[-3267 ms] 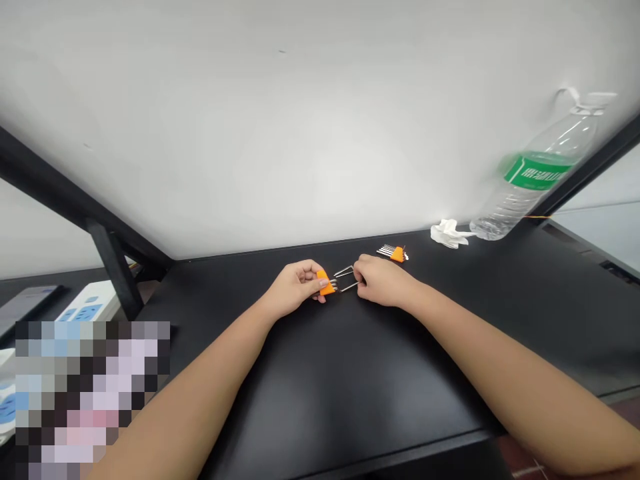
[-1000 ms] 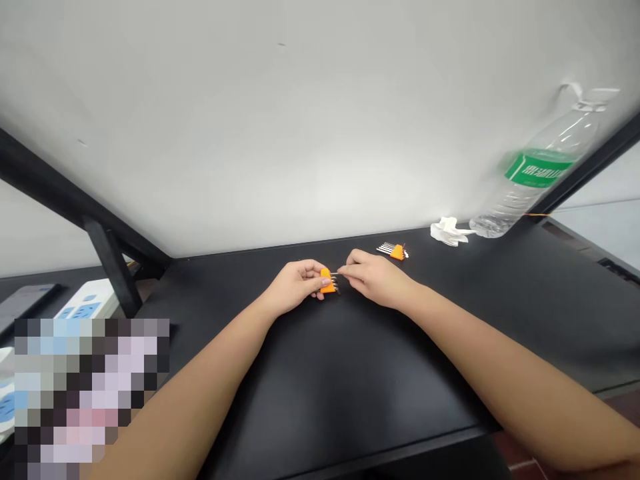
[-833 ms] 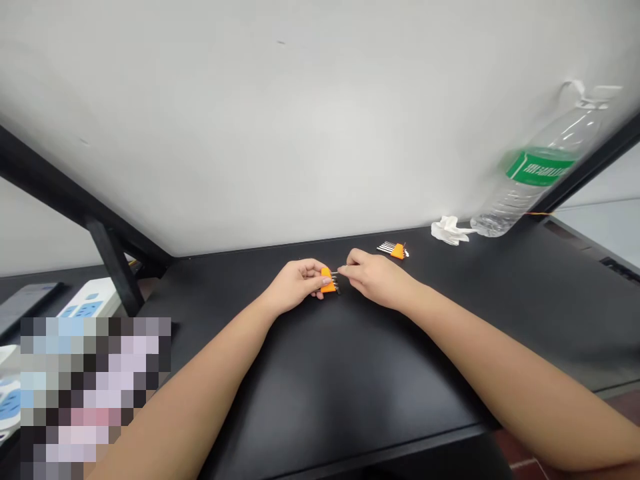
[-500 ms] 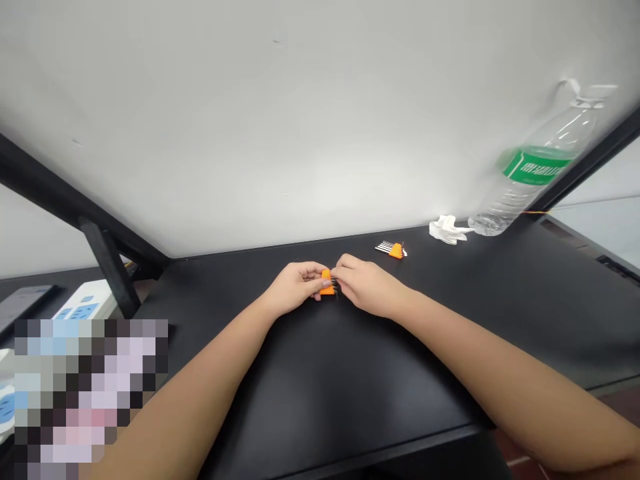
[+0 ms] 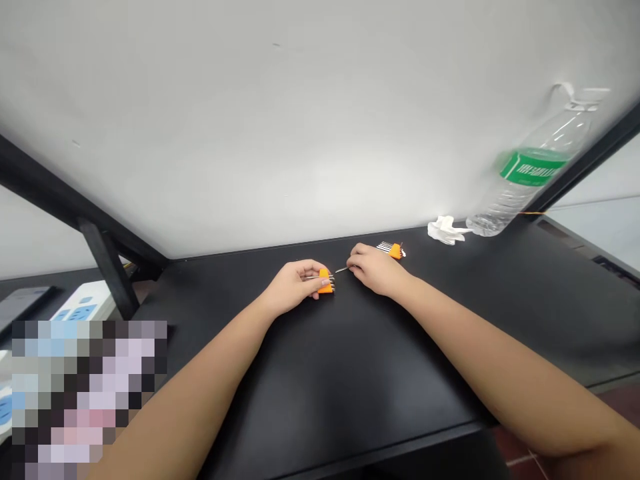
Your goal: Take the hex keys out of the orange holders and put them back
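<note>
Fingers and thumb of my left hand [image 5: 299,288] pinch an orange holder [image 5: 325,282] with several thin metal rods through it, their ends poking out on the right. My right hand [image 5: 376,268] is closed on a thin metal rod [image 5: 342,270], which points left toward the holder with a small gap between them. Just behind my right hand, a second orange holder [image 5: 395,251] with several metal rods lies on the black table [image 5: 350,373], partly covered by the hand.
A crumpled white tissue [image 5: 447,230] lies at the back right, beside a clear bottle with a green label [image 5: 534,167] leaning at the wall. Black metal bars [image 5: 107,260] and white power strips [image 5: 90,300] are at the left.
My right hand has moved right and slightly back, away from the orange holder, drawing a metal rod with it. My left hand has stayed nearly in place.
</note>
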{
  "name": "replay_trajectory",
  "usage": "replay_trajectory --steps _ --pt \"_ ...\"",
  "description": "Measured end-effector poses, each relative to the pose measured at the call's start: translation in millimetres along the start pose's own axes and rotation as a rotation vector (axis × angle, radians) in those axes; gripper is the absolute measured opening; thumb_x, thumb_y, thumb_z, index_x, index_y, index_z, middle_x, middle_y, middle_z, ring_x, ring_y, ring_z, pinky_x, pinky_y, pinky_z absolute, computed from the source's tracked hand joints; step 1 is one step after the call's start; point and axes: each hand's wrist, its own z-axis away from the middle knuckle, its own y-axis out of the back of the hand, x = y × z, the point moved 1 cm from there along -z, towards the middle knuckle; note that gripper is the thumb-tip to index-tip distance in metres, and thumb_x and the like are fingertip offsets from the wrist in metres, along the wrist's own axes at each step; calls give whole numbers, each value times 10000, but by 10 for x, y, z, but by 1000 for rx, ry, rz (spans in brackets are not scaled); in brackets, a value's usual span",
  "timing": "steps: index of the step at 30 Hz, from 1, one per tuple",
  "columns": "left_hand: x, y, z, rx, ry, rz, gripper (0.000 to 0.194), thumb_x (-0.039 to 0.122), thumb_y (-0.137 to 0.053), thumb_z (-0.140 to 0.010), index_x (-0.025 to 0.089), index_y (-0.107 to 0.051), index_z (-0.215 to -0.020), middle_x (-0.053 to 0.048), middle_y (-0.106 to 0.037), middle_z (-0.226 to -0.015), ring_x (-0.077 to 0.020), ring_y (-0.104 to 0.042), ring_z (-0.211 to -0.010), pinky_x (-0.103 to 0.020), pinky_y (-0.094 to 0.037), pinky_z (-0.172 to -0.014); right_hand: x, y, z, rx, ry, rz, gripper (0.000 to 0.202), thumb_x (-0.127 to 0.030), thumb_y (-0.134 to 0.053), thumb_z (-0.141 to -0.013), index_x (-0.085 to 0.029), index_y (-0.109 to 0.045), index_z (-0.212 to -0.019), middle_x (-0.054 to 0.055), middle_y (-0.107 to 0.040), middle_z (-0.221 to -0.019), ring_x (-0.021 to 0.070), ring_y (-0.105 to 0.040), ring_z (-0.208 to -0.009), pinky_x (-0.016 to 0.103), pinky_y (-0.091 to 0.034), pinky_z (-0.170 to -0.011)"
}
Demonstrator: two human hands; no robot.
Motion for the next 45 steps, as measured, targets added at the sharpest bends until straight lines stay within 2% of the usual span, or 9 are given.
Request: replay_trajectory --steps 6,9,12,16,18,22,36,45 --pt "28 7 3 13 14 36 299 388 -804 -798 150 -698 -945 -68 -754 -842 -114 -647 -630 -247 -580 -619 -96 60 18 -117 -83 209 120 -97 -592 -900 -150 -660 -816 109 -642 -901 192 -605 -719 304 -412 -622" --pt "28 5 -1 5 13 26 302 398 -800 -802 149 -698 -941 -68 -754 -839 -113 -645 -621 -251 -579 -617 -127 81 40 -139 -119 245 105 -104 -621 -864 -155 -640 -775 113 -644 -864 193 -588 -681 305 -364 -578" --pt "26 5 -5 7 18 25 301 392 -802 -798 148 -698 -940 -66 -753 -834 -115 -648 -623 -248 -577 -616 -157 114 47 -108 -112 210 114 -104 -603 -865 -163 -634 -773 108 -647 -893 197 -588 -721 308 -380 -607" --pt "31 4 -3 1 20 32 289 379 -796 -805 149 -697 -950 -67 -757 -852 -115 -655 -647 -241 -577 -626 -218 171 47 8 2 161 118 -80 -579 -867 -164 -623 -797 115 -646 -945 230 -586 -890 322 -432 -758" --pt "32 6 0 -6 14 28 285 379 -788 -812 149 -697 -953 -69 -758 -853 -112 -651 -642 -239 -573 -625 -257 189 57 43 41 96 107 -72 -572 -864 -169 -611 -843 89 -643 -925 205 -574 -853 305 -422 -745" --pt "30 11 6 -9 16 18 276 382 -770 -825 151 -697 -956 -74 -762 -858 -121 -658 -654 -249 -575 -634 -328 180 86 33 90 -27 124 -82 -530 -903 -188 -588 -875 19 -605 -824 142 -511 -680 269 -360 -641" --pt "46 1 17 -23 14 34 301 410 -783 -822 152 -696 -952 -85 -765 -865 -155 -693 -737 -260 -588 -651 -338 217 108 13 113 4 129 -120 -523 -947 -176 -615 -876 30 -629 -851 143 -540 -712 266 -362 -647" --pt "46 5 8 -34 12 41 309 407 -795 -814 145 -691 -941 -83 -761 -853 -147 -686 -719 -254 -585 -642 -325 218 125 10 167 35 204 -101 -478 -997 -165 -648 -905 42 -577 -875 133 -505 -683 260 -369 -634"
